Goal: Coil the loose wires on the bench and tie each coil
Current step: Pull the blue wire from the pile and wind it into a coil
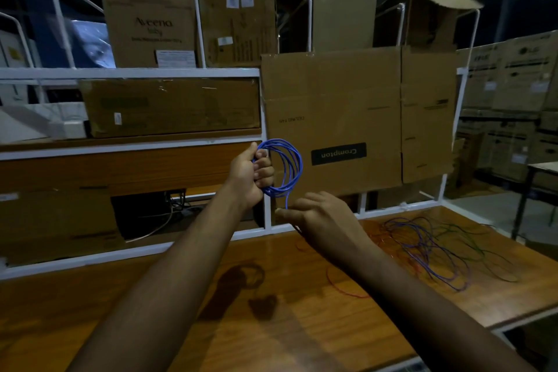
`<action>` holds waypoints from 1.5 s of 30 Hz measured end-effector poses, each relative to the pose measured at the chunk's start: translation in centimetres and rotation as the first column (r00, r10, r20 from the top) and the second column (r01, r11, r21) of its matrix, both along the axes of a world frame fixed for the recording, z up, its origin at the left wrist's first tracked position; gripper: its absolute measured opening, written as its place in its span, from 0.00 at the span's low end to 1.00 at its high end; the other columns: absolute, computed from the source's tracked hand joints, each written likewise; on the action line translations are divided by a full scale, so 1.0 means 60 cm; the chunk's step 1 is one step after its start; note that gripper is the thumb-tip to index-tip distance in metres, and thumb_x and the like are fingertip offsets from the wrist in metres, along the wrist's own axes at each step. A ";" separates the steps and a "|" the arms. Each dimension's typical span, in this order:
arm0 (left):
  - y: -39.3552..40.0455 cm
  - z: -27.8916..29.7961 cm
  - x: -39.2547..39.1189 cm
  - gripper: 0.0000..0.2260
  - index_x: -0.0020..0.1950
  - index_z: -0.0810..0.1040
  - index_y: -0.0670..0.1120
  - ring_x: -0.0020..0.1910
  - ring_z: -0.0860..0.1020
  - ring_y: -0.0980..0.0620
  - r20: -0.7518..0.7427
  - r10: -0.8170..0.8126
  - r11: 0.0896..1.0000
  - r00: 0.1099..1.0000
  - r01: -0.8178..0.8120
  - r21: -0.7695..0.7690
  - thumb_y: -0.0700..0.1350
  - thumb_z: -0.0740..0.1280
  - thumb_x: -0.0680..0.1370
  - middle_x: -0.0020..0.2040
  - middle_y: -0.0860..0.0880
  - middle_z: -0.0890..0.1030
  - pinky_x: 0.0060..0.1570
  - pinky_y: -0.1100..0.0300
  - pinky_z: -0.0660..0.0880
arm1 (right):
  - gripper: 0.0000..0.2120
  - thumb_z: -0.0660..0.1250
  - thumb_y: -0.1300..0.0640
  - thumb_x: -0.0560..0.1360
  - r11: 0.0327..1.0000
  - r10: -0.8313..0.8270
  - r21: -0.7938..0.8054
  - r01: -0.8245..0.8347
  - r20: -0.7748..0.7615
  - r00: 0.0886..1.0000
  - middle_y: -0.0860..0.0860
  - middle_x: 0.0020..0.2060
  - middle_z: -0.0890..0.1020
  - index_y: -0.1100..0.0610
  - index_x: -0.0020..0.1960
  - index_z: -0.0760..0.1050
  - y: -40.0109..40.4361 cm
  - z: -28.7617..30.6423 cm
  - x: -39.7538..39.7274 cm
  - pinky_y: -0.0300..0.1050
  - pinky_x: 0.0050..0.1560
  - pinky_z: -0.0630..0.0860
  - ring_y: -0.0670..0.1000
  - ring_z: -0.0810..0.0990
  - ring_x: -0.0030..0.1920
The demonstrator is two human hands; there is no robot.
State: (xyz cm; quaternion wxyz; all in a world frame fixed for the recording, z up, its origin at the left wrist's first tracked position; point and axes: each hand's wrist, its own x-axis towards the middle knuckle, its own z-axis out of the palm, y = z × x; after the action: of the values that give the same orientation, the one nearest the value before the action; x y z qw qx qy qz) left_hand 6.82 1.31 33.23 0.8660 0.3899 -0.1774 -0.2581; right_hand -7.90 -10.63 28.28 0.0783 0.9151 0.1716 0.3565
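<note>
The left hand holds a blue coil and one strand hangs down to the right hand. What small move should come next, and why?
Probably the right hand should bring the hanging strand up and lay one more loop onto the blue coil that the left hand grips. The strand runs down from the coil to the right fingers, so this wire seems not fully wound. No tie is visible on the coil yet.

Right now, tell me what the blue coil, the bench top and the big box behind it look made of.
Blue coil: probably plastic-insulated wire, smooth and bending in loops.
Bench top: wood or wood-look laminate, glossy with visible grain.
Big box: brown corrugated cardboard, matte, creased along folds.
</note>
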 end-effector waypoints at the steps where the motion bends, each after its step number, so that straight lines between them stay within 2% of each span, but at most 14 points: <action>1: 0.001 0.000 0.000 0.19 0.37 0.67 0.49 0.19 0.58 0.58 0.004 0.000 1.000 1.000 0.000 0.006 0.54 0.53 0.85 0.24 0.54 0.62 0.18 0.66 0.54 | 0.11 0.71 0.58 0.75 0.999 0.030 -0.032 -0.029 0.039 0.999 0.48 0.48 0.81 0.49 0.56 0.83 -0.001 0.002 -0.001 0.44 0.40 0.74 0.49 0.78 0.47; 3: 0.001 -0.001 0.000 0.19 0.37 0.67 0.49 0.19 0.58 0.58 0.011 -0.003 1.000 1.000 0.002 0.017 0.54 0.54 0.85 0.24 0.54 0.62 0.18 0.66 0.54 | 0.09 0.69 0.55 0.76 0.990 0.111 -0.095 -0.107 0.040 0.993 0.51 0.58 0.78 0.50 0.55 0.83 -0.003 0.008 0.002 0.47 0.46 0.77 0.51 0.75 0.55; 5: 0.000 -0.005 0.000 0.18 0.37 0.67 0.49 0.19 0.58 0.58 0.017 -0.021 0.999 1.000 0.021 0.024 0.54 0.54 0.85 0.24 0.54 0.62 0.19 0.66 0.53 | 0.11 0.66 0.55 0.77 0.974 0.148 -0.166 -0.154 -0.051 0.988 0.51 0.63 0.77 0.52 0.57 0.82 -0.008 0.013 0.010 0.48 0.53 0.78 0.52 0.75 0.61; 8: -0.003 -0.014 -0.002 0.18 0.37 0.67 0.49 0.19 0.58 0.58 0.025 -0.069 0.997 0.997 0.068 0.041 0.54 0.54 0.85 0.24 0.54 0.61 0.19 0.66 0.53 | 0.13 0.67 0.59 0.77 0.957 0.140 -0.229 -0.178 -0.174 0.975 0.51 0.56 0.83 0.55 0.61 0.80 -0.013 0.018 0.020 0.50 0.51 0.80 0.52 0.77 0.59; 11: -0.006 -0.022 -0.005 0.18 0.38 0.67 0.48 0.19 0.58 0.58 0.024 -0.097 0.993 0.995 0.095 0.065 0.54 0.54 0.85 0.24 0.54 0.61 0.19 0.66 0.53 | 0.12 0.69 0.61 0.76 0.953 0.144 -0.242 -0.181 -0.163 0.976 0.53 0.51 0.84 0.56 0.60 0.79 -0.012 0.024 0.019 0.50 0.49 0.81 0.53 0.80 0.55; 17: -0.004 -0.030 -0.008 0.18 0.38 0.67 0.48 0.21 0.59 0.58 -0.018 -0.165 0.986 0.986 0.165 0.034 0.54 0.54 0.85 0.26 0.54 0.61 0.21 0.65 0.54 | 0.03 0.71 0.58 0.76 0.971 0.226 0.083 -0.226 0.004 0.974 0.48 0.37 0.85 0.53 0.46 0.84 -0.006 0.029 0.007 0.43 0.39 0.80 0.45 0.82 0.38; 21: 0.006 -0.026 -0.015 0.18 0.38 0.68 0.47 0.23 0.60 0.58 -0.001 -0.233 0.972 0.973 0.233 0.038 0.53 0.55 0.84 0.28 0.53 0.61 0.24 0.66 0.55 | 0.02 0.72 0.56 0.73 0.934 0.234 0.267 -0.240 0.053 0.971 0.46 0.38 0.84 0.53 0.44 0.84 -0.024 0.018 -0.003 0.29 0.39 0.73 0.38 0.78 0.37; 23: 0.017 -0.023 -0.013 0.18 0.38 0.68 0.47 0.23 0.60 0.58 -0.014 -0.259 0.966 0.966 0.259 0.014 0.53 0.55 0.84 0.28 0.53 0.61 0.24 0.66 0.57 | 0.04 0.72 0.54 0.73 0.882 0.244 0.401 -0.248 0.062 0.968 0.45 0.40 0.84 0.53 0.46 0.84 -0.041 0.011 -0.008 0.31 0.40 0.76 0.38 0.80 0.40; 26: 0.031 -0.023 -0.008 0.18 0.38 0.69 0.47 0.23 0.61 0.58 -0.042 -0.318 0.948 0.947 0.316 -0.038 0.53 0.54 0.84 0.28 0.53 0.62 0.24 0.66 0.58 | 0.03 0.75 0.58 0.72 0.729 0.254 0.632 -0.261 0.104 0.962 0.42 0.40 0.83 0.54 0.45 0.83 -0.062 0.001 -0.015 0.33 0.41 0.79 0.40 0.83 0.41; 28: 0.030 -0.024 -0.009 0.18 0.38 0.68 0.47 0.23 0.61 0.58 -0.039 -0.311 0.949 0.950 0.308 -0.063 0.53 0.54 0.84 0.28 0.53 0.62 0.24 0.67 0.60 | 0.03 0.75 0.59 0.72 0.643 0.243 0.722 -0.255 0.124 0.962 0.43 0.39 0.84 0.55 0.45 0.83 -0.063 -0.004 -0.014 0.34 0.40 0.79 0.41 0.84 0.40; 33: 0.002 -0.027 -0.025 0.17 0.39 0.67 0.47 0.23 0.63 0.57 -0.016 -0.245 0.966 0.969 0.243 -0.088 0.54 0.53 0.84 0.27 0.53 0.63 0.25 0.66 0.61 | 0.05 0.78 0.60 0.70 0.571 0.200 0.775 -0.271 0.189 0.962 0.46 0.37 0.84 0.55 0.42 0.82 -0.025 -0.025 0.005 0.36 0.38 0.79 0.43 0.83 0.38; 37: -0.020 -0.027 -0.037 0.19 0.38 0.68 0.47 0.23 0.63 0.56 -0.041 -0.220 0.969 0.975 0.214 -0.120 0.55 0.54 0.84 0.28 0.52 0.64 0.24 0.64 0.63 | 0.07 0.76 0.58 0.72 0.619 0.113 0.750 -0.233 0.209 0.971 0.45 0.36 0.80 0.53 0.41 0.78 0.008 -0.038 0.021 0.38 0.36 0.77 0.43 0.79 0.37; 41: -0.028 -0.024 -0.055 0.19 0.39 0.68 0.46 0.26 0.67 0.54 0.012 -0.188 0.978 0.982 0.189 -0.090 0.56 0.53 0.84 0.29 0.51 0.67 0.25 0.62 0.67 | 0.05 0.75 0.58 0.72 0.679 0.034 0.702 -0.215 0.263 0.964 0.46 0.37 0.81 0.54 0.43 0.80 0.028 -0.036 0.027 0.45 0.39 0.78 0.43 0.77 0.39; 45: -0.025 -0.023 -0.062 0.19 0.40 0.69 0.46 0.28 0.69 0.54 0.051 -0.168 0.983 0.985 0.171 -0.073 0.56 0.53 0.84 0.31 0.50 0.68 0.29 0.62 0.68 | 0.06 0.77 0.57 0.71 0.676 -0.042 0.718 -0.169 0.266 0.963 0.47 0.38 0.82 0.55 0.44 0.81 0.037 -0.026 0.032 0.42 0.40 0.79 0.43 0.79 0.39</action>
State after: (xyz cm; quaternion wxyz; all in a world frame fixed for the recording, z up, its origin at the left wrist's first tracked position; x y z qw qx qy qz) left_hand 3.12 -0.16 31.82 0.8511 0.3453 -0.2390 -0.3151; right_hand -5.96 -8.42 26.73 -0.2862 0.8076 0.0342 0.5145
